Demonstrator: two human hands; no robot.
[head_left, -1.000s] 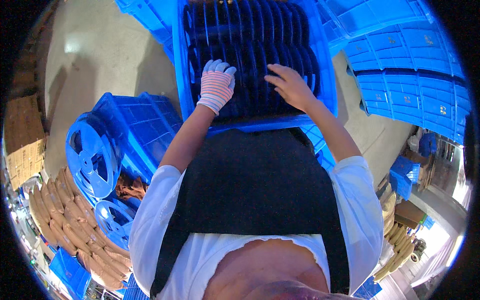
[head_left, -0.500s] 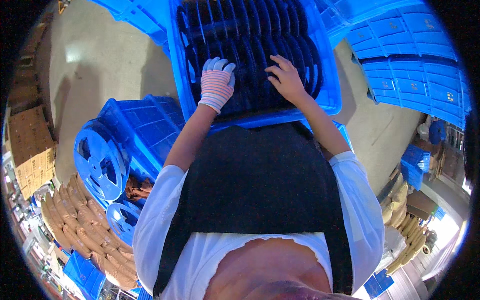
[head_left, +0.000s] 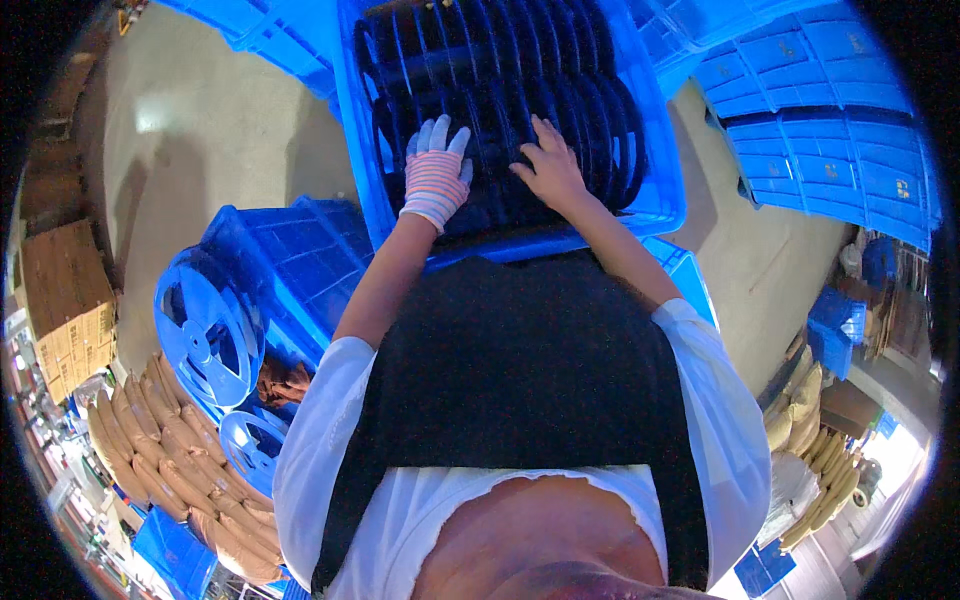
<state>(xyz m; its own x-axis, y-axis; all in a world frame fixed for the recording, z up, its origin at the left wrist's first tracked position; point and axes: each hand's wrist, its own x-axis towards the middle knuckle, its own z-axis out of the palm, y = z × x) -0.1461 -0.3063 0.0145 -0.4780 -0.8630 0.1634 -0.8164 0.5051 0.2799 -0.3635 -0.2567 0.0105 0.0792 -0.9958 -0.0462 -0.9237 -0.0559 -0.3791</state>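
Observation:
A blue plastic crate (head_left: 664, 190) stands before me, filled with black reels (head_left: 500, 110) set on edge in two rows. My left hand (head_left: 437, 175), in a white and blue glove with orange stripes, rests over the near row at its left part, fingers apart. Bare, my right hand (head_left: 551, 170) reaches over the middle of the same row with its fingers spread. Both hands touch or hover just above the reel rims; which of these I cannot tell. Neither hand holds a reel.
More blue crates (head_left: 285, 265) stand at my left, with blue reels (head_left: 205, 335) beside them. Stacked blue crates (head_left: 820, 150) rise at the far right. Brown sacks (head_left: 180, 440) are piled at the lower left, near cardboard boxes (head_left: 70, 290). Pale sacks (head_left: 800, 410) lie at the right.
My right hand has moved left along the near row, closer to my left hand. The left hand stays at nearly the same place, its fingers a little more spread.

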